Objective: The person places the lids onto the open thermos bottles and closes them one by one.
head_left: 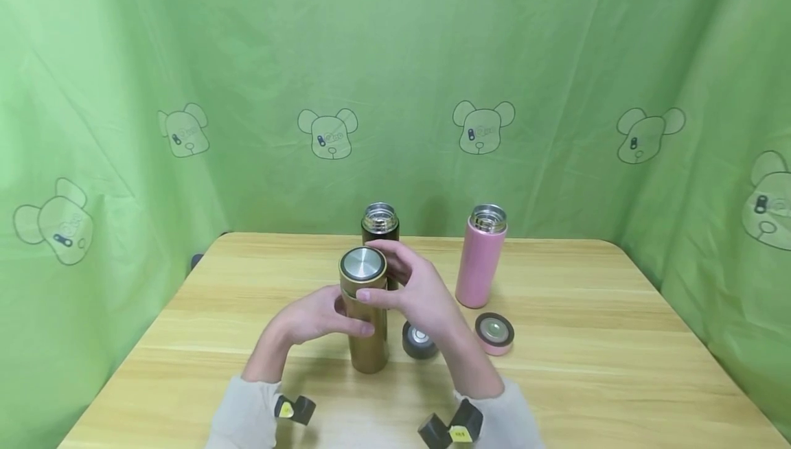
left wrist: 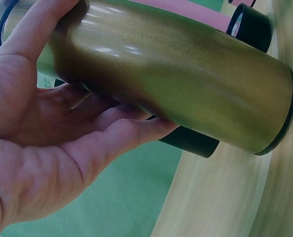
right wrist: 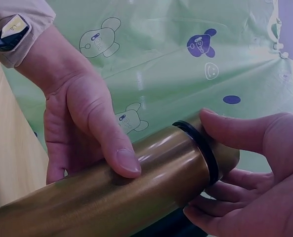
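Gripping the gold bottle (head_left: 369,342) low on its body, the left hand (head_left: 314,315) curls with its thumb across the near side and its fingers behind. The right hand (head_left: 423,292) pinches the gold cap (head_left: 362,263) between thumb and fingers, close to the black ring where cap and body meet. Holding the two parts separately likely lets one hand steady the body while the other controls the cap; how tightly the cap sits cannot be told. The gold bottle stands near upright, over the middle of the counter (head_left: 593,366); whether its base touches the wood or hangs just above is unclear.

Behind the gold bottle, partly hidden by the right hand, stands the black bottle (head_left: 380,224), its steel mouth uncovered. Farther back and to the right of the gold bottle stands the pink bottle (head_left: 477,267), uncovered too. Just right of the gold bottle lies a dark cap (head_left: 419,341), with a pink cap (head_left: 494,334) beyond it, each seemingly set near the bottle it matches, perhaps to keep the pairs plain.
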Tool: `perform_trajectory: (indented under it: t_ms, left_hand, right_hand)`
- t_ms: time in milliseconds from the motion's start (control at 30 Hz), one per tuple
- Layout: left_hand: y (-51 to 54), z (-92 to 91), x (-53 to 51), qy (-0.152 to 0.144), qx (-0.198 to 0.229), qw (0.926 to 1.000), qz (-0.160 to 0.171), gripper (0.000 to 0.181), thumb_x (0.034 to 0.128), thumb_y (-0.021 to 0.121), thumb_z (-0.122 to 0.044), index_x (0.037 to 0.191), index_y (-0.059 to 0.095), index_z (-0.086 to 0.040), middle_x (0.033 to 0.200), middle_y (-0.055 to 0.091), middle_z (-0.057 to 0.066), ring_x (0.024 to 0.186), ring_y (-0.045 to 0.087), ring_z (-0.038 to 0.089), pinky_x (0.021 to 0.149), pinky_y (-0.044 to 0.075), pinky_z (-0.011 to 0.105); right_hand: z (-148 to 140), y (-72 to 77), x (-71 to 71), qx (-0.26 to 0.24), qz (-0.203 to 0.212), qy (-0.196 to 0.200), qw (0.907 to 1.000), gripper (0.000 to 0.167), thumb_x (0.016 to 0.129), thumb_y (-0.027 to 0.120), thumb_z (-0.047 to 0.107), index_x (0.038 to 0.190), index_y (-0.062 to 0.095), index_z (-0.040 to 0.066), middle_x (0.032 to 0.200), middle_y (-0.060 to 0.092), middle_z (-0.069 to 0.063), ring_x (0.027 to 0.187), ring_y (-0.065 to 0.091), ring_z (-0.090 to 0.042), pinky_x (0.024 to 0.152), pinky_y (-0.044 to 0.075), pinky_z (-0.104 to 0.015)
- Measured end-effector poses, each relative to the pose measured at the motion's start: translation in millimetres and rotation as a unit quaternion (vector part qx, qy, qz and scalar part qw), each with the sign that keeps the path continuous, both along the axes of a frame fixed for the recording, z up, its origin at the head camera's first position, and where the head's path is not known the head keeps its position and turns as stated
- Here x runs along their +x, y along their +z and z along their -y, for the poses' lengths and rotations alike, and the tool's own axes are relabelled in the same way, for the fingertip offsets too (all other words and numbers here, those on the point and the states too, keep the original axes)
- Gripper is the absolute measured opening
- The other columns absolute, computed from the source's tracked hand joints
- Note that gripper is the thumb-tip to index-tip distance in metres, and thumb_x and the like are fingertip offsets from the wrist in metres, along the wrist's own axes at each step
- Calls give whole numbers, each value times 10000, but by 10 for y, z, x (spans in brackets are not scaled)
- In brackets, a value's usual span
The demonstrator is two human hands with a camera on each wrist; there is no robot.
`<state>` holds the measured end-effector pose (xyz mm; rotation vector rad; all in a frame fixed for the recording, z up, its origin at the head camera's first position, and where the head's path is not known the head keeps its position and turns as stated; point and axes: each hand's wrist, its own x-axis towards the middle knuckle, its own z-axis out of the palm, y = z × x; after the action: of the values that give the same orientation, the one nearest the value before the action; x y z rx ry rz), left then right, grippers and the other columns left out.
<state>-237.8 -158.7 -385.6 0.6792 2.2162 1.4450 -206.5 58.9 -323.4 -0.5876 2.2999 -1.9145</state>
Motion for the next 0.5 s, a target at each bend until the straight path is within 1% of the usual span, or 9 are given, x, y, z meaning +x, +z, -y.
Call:
perform_trajectory:
  t_ms: [133, 300, 400, 500]
  left_hand:
    - [2, -3, -5, -6, 15, 10000, 11, 695, 837, 825, -329, 1445, 514, -201, 1417, 599, 20, 1309, 564, 230, 1112, 440, 490]
    - [-4, 3, -12, -28, 23, 10000, 8, 654, 847, 818, -323, 1424, 530, -215, 1397, 611, -1, 1296, 569, 206, 1113, 438, 479]
    - [-8, 6, -14, -37, 27, 10000, -5, 644, 849, 816, -325, 1420, 534, -224, 1398, 610, -8, 1299, 566, 201, 1121, 430, 481]
    - [-8, 5, -11, -27, 27, 10000, -4, 647, 849, 817, -326, 1423, 533, -227, 1411, 601, -10, 1311, 554, 202, 1129, 420, 486]
  right_hand:
    - [-10, -3, -10, -7, 5, 69, 10000, 701, 791, 868, 177, 1400, 543, 298, 1356, 653, 59, 1355, 547, -219, 1136, 426, -502]
    - [11, 13, 12, 78, -47, -99, 9999, 730, 764, 891, 209, 1401, 544, 294, 1348, 654, 54, 1349, 550, -240, 1148, 405, -524]
    - [32, 14, 27, 132, -141, -252, 9995, 743, 756, 897, 217, 1407, 541, 255, 1339, 658, 33, 1329, 565, -263, 1135, 417, -537]
    - [61, 11, 44, 199, -324, -420, 9984, 742, 753, 899, 234, 1401, 540, 197, 1327, 656, 5, 1310, 574, -264, 1136, 420, -523]
